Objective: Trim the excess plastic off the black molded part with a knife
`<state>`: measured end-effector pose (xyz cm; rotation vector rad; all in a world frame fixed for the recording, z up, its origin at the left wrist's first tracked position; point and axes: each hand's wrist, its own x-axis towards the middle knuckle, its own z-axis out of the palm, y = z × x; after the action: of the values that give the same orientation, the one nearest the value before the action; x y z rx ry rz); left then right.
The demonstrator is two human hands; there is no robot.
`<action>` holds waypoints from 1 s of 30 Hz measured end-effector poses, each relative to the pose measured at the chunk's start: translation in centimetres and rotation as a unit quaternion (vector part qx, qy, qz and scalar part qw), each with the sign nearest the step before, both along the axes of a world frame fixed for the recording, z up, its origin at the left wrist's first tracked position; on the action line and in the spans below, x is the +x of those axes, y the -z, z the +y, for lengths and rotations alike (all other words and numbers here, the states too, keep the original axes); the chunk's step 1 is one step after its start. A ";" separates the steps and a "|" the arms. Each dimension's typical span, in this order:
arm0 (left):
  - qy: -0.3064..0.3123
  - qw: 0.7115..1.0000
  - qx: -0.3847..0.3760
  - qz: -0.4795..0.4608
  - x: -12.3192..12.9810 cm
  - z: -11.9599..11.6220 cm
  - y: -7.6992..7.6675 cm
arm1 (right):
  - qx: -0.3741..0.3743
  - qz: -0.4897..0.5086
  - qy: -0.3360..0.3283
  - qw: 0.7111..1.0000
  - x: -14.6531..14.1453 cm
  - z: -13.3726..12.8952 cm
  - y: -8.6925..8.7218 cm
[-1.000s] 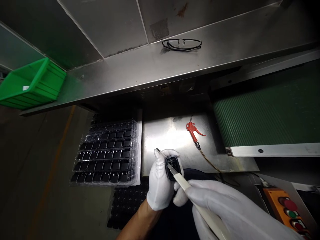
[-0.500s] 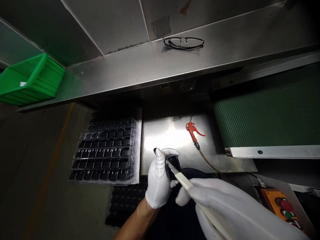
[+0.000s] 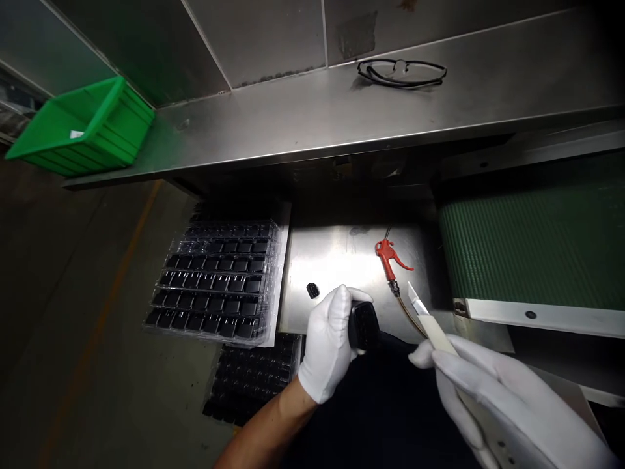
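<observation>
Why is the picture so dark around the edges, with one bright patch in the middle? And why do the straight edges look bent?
In the head view, light falls mainly on the steel plate, which glares white; the floor at left and the lower middle lie in deep shadow. The wide lens bows the shelf and stretches the right hand at the corner. The left hand, black part and knife stay fairly sharp.

No legible text, brand, number or sign appears in this view. The white label point(image 3: 75, 134) inside the green bin point(image 3: 112, 124) is too small to read. The black part point(image 3: 364, 324), the knife point(image 3: 430, 322), the trays point(image 3: 219, 280), the red air gun point(image 3: 388, 256) and the steel shelf point(image 3: 303, 124) carry no readable markings
</observation>
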<state>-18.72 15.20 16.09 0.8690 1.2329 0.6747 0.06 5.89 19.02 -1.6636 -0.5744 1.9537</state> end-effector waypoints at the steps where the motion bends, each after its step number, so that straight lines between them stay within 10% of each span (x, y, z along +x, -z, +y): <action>1: -0.001 1.000 -0.005 -0.002 0.0 0.0 0.0 | 0.011 -0.002 0.005 1.000 -0.1 -0.1 0.2; 23: 0.054 0.986 -0.134 -0.087 -0.5 -0.1 0.0 | 0.021 -0.057 -0.015 0.998 -2.3 -0.2 1.7; 27: 0.080 0.986 -0.137 -0.043 -0.8 -0.2 0.0 | 0.121 -0.186 -0.043 0.974 -2.3 -0.4 1.8; 30: 0.101 0.984 -0.142 -0.025 -0.9 -0.3 -0.2 | 0.285 -0.291 -0.120 0.905 -2.0 0.0 2.0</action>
<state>-19.64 14.94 16.25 0.7218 1.1448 0.3445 -1.90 5.90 17.05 -1.8069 -1.4750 1.2005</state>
